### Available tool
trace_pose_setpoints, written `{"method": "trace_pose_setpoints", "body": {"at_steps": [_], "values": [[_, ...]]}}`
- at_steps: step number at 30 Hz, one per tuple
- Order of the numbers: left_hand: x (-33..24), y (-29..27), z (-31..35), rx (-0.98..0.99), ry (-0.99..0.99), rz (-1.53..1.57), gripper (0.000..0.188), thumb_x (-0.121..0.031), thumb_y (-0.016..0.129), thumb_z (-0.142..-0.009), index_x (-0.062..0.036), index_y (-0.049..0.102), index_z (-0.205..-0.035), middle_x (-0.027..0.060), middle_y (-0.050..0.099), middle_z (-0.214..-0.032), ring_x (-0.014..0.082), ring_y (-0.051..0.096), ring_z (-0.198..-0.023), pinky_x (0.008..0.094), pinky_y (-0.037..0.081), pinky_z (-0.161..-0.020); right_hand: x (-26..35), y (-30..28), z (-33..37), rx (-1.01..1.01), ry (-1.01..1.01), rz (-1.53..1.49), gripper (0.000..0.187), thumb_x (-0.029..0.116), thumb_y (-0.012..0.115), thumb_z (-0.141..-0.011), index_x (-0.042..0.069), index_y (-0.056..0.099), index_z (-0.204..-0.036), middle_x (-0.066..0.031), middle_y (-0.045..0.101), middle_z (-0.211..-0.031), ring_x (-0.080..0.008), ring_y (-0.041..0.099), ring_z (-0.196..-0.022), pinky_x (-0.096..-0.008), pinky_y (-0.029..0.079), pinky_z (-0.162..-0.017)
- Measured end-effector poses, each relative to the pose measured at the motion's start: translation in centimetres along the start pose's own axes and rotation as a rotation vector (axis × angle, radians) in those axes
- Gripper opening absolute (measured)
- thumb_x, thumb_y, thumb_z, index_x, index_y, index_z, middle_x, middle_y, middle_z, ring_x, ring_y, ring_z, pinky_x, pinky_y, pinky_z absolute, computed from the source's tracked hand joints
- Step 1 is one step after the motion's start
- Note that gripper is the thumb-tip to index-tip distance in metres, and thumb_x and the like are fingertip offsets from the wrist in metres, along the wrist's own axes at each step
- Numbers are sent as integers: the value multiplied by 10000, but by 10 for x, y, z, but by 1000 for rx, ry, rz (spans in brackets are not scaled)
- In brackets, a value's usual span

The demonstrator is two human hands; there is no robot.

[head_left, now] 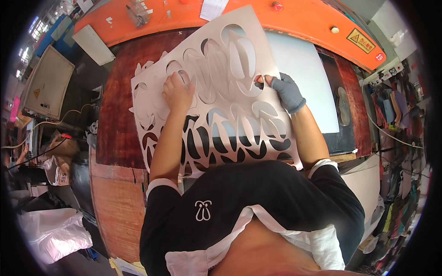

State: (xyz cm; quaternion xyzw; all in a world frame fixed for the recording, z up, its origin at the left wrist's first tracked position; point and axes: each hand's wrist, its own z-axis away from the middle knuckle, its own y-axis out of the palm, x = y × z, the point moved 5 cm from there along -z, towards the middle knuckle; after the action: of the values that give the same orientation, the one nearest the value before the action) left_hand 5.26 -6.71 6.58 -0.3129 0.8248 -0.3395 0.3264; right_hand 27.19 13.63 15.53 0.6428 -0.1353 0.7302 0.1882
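A large pale beige sheet (pixel 213 73), punched with rows of sole-shaped holes, is held up tilted in front of my body. Some sole-shaped pieces still hang in its upper part. My right hand (pixel 286 93), in a grey glove with bare fingertips, pinches the sheet's right edge by a hole. My left hand (pixel 178 93) is bare, its fingers curled at a cutout in the left part of the sheet; exactly what lies between those fingertips is partly hidden. Loose sole-shaped cut pieces (pixel 143 68) show behind the sheet's left edge.
Beyond the sheet runs an orange machine beam (pixel 304 20) with a red button (pixel 277 6). A white board (pixel 304 64) lies on the dark red worktop (pixel 120 87). A sole-shaped outline (pixel 343 106) rests at right. A grey cabinet (pixel 48 80) stands left.
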Motion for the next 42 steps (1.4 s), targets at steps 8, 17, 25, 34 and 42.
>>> {"method": "trace_pose_setpoints", "body": {"at_steps": [8, 17, 25, 34, 42], "values": [[-104, 24, 27, 275, 122, 388, 634, -288, 789, -640, -85, 484, -1157, 86, 516, -1138, 280, 455, -1103, 427, 346, -909, 11, 17, 16, 22, -70, 17, 285, 229, 576, -867, -4, 656, -1010, -58, 639, -934, -126, 580, -836, -264, 478, -748], [-95, 29, 23, 372, 159, 437, 633, -87, 706, -688, -71, 429, -1257, 103, 583, -1093, 308, 511, -1061, 401, 416, -877, 11, 5, 26, -81, -42, -18, 278, 206, 576, -861, -22, 647, -1002, -89, 653, -943, -164, 607, -820, -282, 491, -761], [-74, 9, 14, 465, 52, 914, 495, -41, 603, -758, -80, 484, -1237, 126, 606, -1076, 328, 503, -1039, 404, 420, -875, 18, 6, 33, 42, -126, 64, 353, 235, 579, -861, -37, 625, -1082, -102, 648, -986, -158, 601, -894, -286, 486, -786], [-87, -32, 34, -66, 364, 640, 449, -37, 645, -706, 5, 555, -1143, 127, 573, -1128, 320, 512, -1000, 390, 422, -852, -39, 20, -8, -23, 87, -337, 464, 355, 588, -874, -22, 545, -1141, -137, 626, -905, -231, 636, -836, -339, 525, -740], [-98, -35, 44, -84, 423, 657, 475, 9, 613, -690, -27, 561, -1161, 143, 509, -1219, 337, 492, -1050, 398, 387, -896, -29, 60, -53, 167, 107, -564, 315, 281, 624, -858, 8, 563, -1002, -95, 585, -848, -176, 570, -755, -306, 479, -656]]}}
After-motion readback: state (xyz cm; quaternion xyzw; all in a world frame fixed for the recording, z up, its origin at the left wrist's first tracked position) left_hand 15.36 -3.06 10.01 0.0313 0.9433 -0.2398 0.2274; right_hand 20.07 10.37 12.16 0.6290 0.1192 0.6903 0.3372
